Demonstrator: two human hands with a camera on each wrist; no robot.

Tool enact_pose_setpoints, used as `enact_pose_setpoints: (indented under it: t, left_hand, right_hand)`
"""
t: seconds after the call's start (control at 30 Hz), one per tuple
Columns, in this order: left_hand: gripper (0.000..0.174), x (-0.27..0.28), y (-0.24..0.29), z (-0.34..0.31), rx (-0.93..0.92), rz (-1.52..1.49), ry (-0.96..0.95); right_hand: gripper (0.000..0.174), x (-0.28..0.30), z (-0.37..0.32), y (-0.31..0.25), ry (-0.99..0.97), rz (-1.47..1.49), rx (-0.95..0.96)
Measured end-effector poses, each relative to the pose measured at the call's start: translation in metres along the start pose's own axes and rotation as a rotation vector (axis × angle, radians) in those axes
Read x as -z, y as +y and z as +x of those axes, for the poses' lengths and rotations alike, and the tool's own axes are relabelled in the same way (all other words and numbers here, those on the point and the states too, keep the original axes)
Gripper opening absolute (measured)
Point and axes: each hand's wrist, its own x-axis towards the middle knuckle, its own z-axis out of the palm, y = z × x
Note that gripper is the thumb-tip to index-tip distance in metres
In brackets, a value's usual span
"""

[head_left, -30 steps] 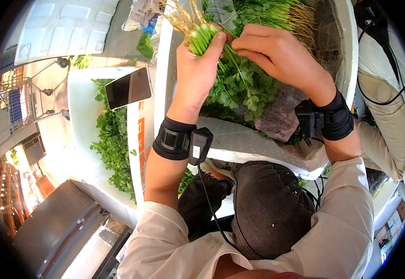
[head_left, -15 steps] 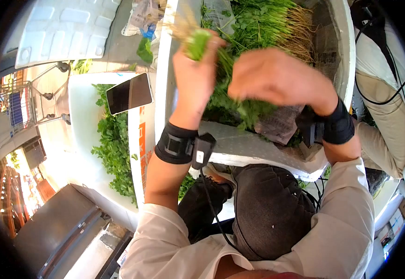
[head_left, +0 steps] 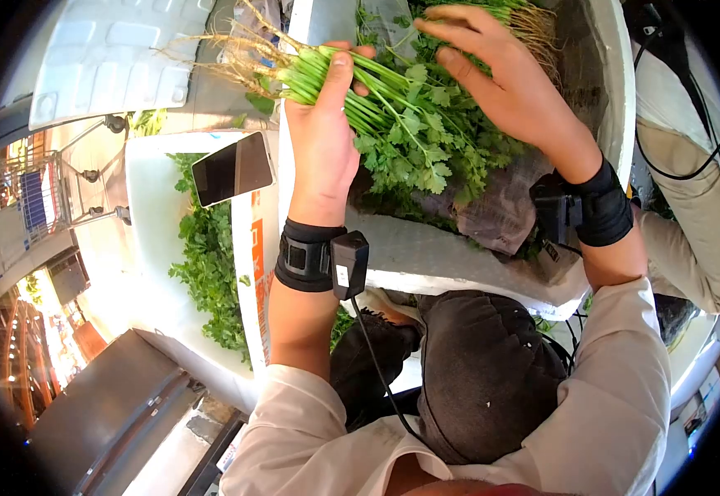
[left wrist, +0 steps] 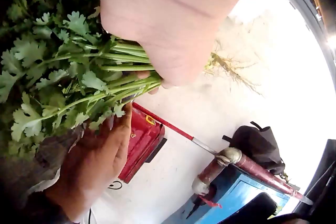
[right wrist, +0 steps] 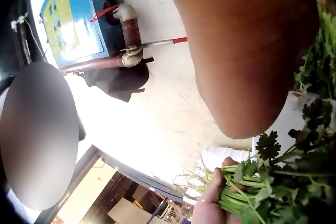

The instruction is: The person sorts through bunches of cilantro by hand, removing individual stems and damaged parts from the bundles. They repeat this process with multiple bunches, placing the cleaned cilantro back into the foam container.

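A bunch of cilantro (head_left: 405, 112) with pale roots lies in my left hand (head_left: 325, 145), thumb across the green stems near the root end. Its roots point left and its leaves spread right over the foam box. Just right of the bunch, my right hand (head_left: 513, 87) has its fingers extended and apart, with nothing in them. In the left wrist view, the leaves (left wrist: 68, 77) fan out left of my left hand, which covers part of the stems. The right wrist view catches the stems (right wrist: 236, 195) held in my left hand at the bottom.
The white foam box (head_left: 459, 277) holds more cilantro, with a rooted pile (head_left: 534, 29) at the back, and greyish printed wrapping (head_left: 500, 215). A phone (head_left: 232, 169) rests on the rim of another white box, which contains leafy greens (head_left: 211, 281). Someone's beige trouser leg (head_left: 682, 190) is at right.
My left hand has turned the bunch so the roots now swing out to the left. My right hand has gone from fingers pinched at the stems to raised, with fingers spread.
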Motion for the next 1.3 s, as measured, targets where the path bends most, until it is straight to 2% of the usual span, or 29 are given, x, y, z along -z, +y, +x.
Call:
enact_pose_setpoints:
  t: [0.03,0.07,0.13,0.17,0.2,0.27,0.37,0.53,0.63,0.73,0.8,0.87,0.93,1.17,1.27,1.3]
  left_hand:
    - [0.021,0.0,0.0,0.0,-0.007,-0.008,-0.031]
    - [0.021,0.0,0.0,0.0,-0.015,-0.016,-0.062]
    - [0.021,0.0,-0.003,0.0,-0.007,-0.032,-0.074]
    - [0.021,-0.001,-0.004,-0.001,0.004,-0.048,-0.089]
    - [0.021,-0.002,-0.005,-0.001,0.004,-0.047,-0.089]
    - [0.025,-0.003,-0.006,-0.003,0.04,-0.067,-0.12]
    - [0.03,0.0,-0.006,-0.002,0.11,-0.092,-0.162]
    - [0.032,0.004,-0.009,0.001,0.176,-0.118,-0.11]
    - [0.032,0.003,-0.008,-0.001,0.21,-0.06,-0.082]
    - [0.029,0.0,-0.004,-0.003,0.249,-0.043,-0.096]
    - [0.027,-0.002,-0.002,-0.004,0.27,-0.046,-0.127]
    - [0.024,-0.004,-0.002,-0.005,0.246,-0.027,-0.111]
    - [0.024,-0.002,-0.006,-0.003,0.218,-0.011,-0.112]
    - [0.025,0.003,-0.01,-0.004,0.141,0.062,-0.172]
    - [0.023,0.001,-0.01,-0.004,0.106,0.043,-0.186]
    - [0.023,0.0,-0.011,-0.005,0.106,0.044,-0.186]
  right_hand:
    - [0.032,0.0,0.002,0.001,-0.033,0.129,0.035]
    - [0.032,0.001,0.001,-0.002,-0.035,0.13,0.035]
    - [0.039,0.004,-0.003,-0.013,-0.23,0.387,-0.205]
    - [0.041,0.005,-0.004,-0.015,-0.268,0.436,-0.244]
    - [0.041,0.005,-0.003,-0.015,-0.267,0.436,-0.244]
    - [0.035,0.008,-0.001,-0.015,-0.416,0.405,-0.362]
    - [0.03,0.0,-0.006,-0.006,-0.38,0.459,-0.436]
    - [0.028,0.001,-0.003,-0.003,-0.292,0.543,-0.43]
    - [0.028,0.001,-0.003,-0.004,-0.255,0.444,-0.433]
    - [0.029,-0.003,-0.007,-0.005,-0.307,0.353,-0.425]
    - [0.029,-0.008,-0.009,-0.007,-0.252,0.391,-0.304]
    - [0.028,-0.005,-0.006,-0.01,-0.231,0.392,-0.261]
    - [0.03,0.005,-0.002,-0.015,-0.386,0.436,-0.4]
    - [0.028,0.007,-0.002,-0.009,-0.313,0.469,-0.452]
    - [0.028,0.003,-0.003,-0.017,-0.356,0.345,-0.411]
    - [0.029,-0.005,-0.007,-0.013,-0.303,0.38,-0.304]
